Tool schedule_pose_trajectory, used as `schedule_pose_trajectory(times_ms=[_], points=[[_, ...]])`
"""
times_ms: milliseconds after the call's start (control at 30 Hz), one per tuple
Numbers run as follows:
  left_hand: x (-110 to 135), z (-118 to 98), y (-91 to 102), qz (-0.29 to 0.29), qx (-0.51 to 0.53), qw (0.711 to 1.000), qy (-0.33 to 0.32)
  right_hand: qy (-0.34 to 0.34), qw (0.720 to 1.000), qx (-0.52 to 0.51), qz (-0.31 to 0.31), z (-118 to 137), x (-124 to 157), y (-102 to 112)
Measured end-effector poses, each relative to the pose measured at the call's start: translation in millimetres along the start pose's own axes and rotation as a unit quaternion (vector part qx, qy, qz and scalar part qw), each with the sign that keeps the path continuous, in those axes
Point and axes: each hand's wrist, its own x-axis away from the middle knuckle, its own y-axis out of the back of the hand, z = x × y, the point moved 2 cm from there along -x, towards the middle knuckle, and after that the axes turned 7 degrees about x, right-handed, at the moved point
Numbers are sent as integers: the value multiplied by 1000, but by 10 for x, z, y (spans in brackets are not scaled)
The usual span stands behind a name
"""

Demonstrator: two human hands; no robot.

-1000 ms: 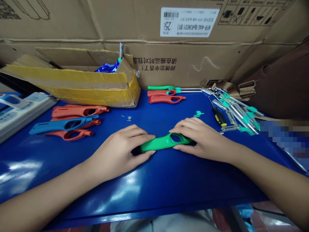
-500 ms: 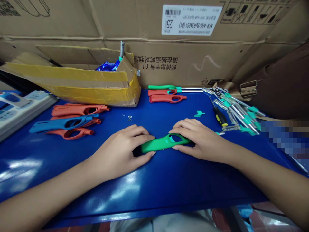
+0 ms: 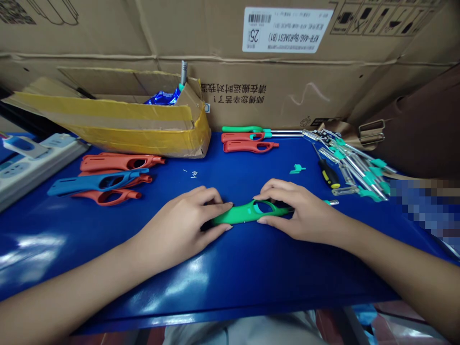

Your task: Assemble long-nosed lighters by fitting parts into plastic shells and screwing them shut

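Observation:
A green plastic lighter body (image 3: 241, 213) lies on the blue table (image 3: 251, 268), held at both ends. My left hand (image 3: 179, 225) is closed round its left end, fingers curled over the top. My right hand (image 3: 294, 211) grips its right end, with fingers above and thumb below the oval trigger hole. A thin metal tube tip (image 3: 332, 202) shows just past my right hand.
Orange and blue lighter shells (image 3: 108, 179) lie at the left. A taped cardboard box (image 3: 118, 120) stands behind them. More shells (image 3: 247, 139) sit at the back centre. A small green piece (image 3: 297, 168), a screwdriver (image 3: 328, 175) and several metal tubes with teal ends (image 3: 355, 165) lie at the right.
The green body has tilted slightly, its right end lifted a little. The metal tube tip now shows to the right of my right hand. Both hands stay on it.

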Motion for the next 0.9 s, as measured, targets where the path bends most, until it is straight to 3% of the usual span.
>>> schedule_pose_trajectory(times_ms=[133, 267, 567, 900], points=[[10, -85, -21, 0, -124, 991, -52, 29, 997, 62, 27, 17, 36, -2], [2, -81, -32, -9, -144, 985, -97, 65, 989, 121, 55, 4, 61, 29], [-31, 112, -63, -11, 14, 995, -98, 74, 993, 58, 71, 1, 60, 63], [-35, 61, -49, -19, 98, 990, -96, 76, 990, 85, 85, 75, 65, 91]])
